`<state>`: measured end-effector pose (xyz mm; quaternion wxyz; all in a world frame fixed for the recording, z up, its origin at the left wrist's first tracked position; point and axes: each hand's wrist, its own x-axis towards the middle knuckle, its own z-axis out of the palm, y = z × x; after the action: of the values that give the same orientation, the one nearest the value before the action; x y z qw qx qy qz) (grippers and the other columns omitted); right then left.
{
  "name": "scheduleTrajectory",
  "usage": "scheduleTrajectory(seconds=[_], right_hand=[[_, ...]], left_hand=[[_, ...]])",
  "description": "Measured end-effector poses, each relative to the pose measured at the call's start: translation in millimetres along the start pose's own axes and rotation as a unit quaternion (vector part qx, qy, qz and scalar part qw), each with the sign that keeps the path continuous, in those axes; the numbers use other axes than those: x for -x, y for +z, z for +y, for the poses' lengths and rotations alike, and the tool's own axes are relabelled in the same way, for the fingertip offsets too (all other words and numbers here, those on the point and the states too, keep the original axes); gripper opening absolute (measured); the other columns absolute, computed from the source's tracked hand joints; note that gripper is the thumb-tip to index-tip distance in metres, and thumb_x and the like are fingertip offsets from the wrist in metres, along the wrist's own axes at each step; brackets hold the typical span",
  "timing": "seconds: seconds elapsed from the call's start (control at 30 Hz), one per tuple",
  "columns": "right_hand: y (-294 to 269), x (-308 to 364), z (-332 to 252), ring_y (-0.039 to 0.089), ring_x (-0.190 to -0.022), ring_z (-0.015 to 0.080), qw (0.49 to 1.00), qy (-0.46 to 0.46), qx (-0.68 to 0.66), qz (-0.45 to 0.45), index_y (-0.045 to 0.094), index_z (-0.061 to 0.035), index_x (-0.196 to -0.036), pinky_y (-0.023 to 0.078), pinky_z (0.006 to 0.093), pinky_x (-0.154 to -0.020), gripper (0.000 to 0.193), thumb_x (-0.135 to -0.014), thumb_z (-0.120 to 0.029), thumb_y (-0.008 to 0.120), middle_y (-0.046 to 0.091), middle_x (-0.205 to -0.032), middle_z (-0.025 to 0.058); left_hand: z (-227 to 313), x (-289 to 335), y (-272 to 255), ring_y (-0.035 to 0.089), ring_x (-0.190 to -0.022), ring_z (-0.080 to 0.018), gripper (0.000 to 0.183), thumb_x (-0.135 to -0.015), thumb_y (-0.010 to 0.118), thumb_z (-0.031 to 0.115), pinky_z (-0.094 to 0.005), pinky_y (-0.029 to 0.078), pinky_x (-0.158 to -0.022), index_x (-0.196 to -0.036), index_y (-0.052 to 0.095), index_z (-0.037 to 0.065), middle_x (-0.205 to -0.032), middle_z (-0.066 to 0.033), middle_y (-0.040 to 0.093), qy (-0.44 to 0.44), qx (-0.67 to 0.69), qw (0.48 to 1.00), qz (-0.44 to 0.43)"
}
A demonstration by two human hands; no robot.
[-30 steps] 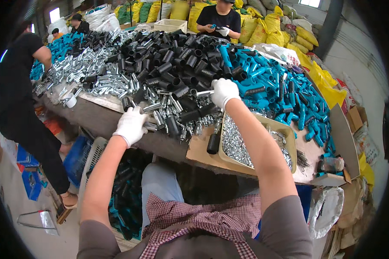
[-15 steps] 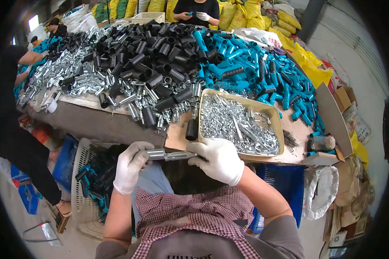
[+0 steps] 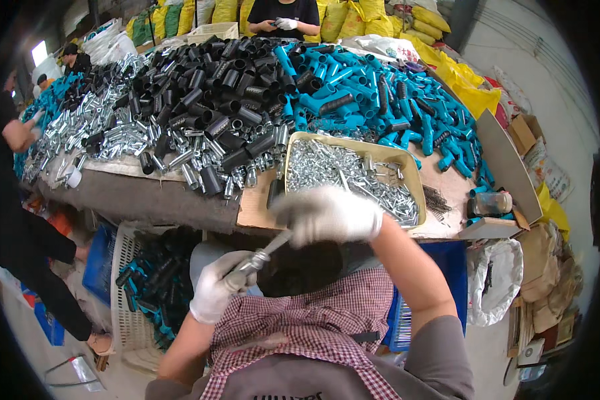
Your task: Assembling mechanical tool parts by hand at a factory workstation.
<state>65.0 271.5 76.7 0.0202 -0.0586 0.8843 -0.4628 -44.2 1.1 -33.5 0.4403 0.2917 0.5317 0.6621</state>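
Note:
My left hand (image 3: 213,290), in a white glove, is closed around a silver metal tube (image 3: 252,262) in front of my apron. A thin metal stem juts from the tube up toward my right hand (image 3: 333,215). That gloved hand is smeared by motion over the near edge of a cream tray (image 3: 420,193), so its fingers and anything in them are unclear. Loose small metal parts (image 3: 327,165) fill the tray. A black sleeve (image 3: 275,189) stands beside the tray's left side, partly behind my right hand.
Heaped on the table are silver tubes (image 3: 117,137), black sleeves (image 3: 230,100) and teal handles (image 3: 387,100). A jar (image 3: 492,203) sits at the right corner. Below are a white basket (image 3: 123,273) and a blue crate (image 3: 449,267). Co-workers stand across (image 3: 283,12) and at left (image 3: 10,200).
My left hand has moved down and to the right with the metal tube, which is now tilted. My right hand has risen toward the tray. The whole view has shifted slightly.

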Motion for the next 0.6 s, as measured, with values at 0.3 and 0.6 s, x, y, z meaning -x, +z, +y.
scheduleTrajectory(seconds=[0.3,0.6], right_hand=[[-53,-88,110,0.065,-0.101,0.0345,0.799,0.177,0.531,0.22,0.078,-0.0166,-0.099,0.054,0.0431,-0.087,0.022,-0.081,-0.019,0.065,0.068,-0.102,0.0161],[-43,-49,66,0.067,-0.093,0.0357,0.828,0.143,0.434,0.326,0.073,-0.0081,-0.099,0.054,0.0464,-0.084,0.024,-0.084,-0.024,0.064,0.068,-0.097,0.0183]], left_hand=[[4,14,31,0.068,-0.088,-0.015,0.032,-0.082,0.074,0.014,-0.0308,0.054,-0.081,-0.109,0.063,0.001,-0.097,-0.0075,0.071,0.075,-0.261,0.963,-0.003],[-4,7,16,0.067,-0.087,-0.0214,0.055,-0.084,0.075,0.024,-0.0327,0.055,-0.079,-0.128,0.054,-0.003,-0.098,-0.0119,0.067,0.198,-0.235,0.94,0.149]])
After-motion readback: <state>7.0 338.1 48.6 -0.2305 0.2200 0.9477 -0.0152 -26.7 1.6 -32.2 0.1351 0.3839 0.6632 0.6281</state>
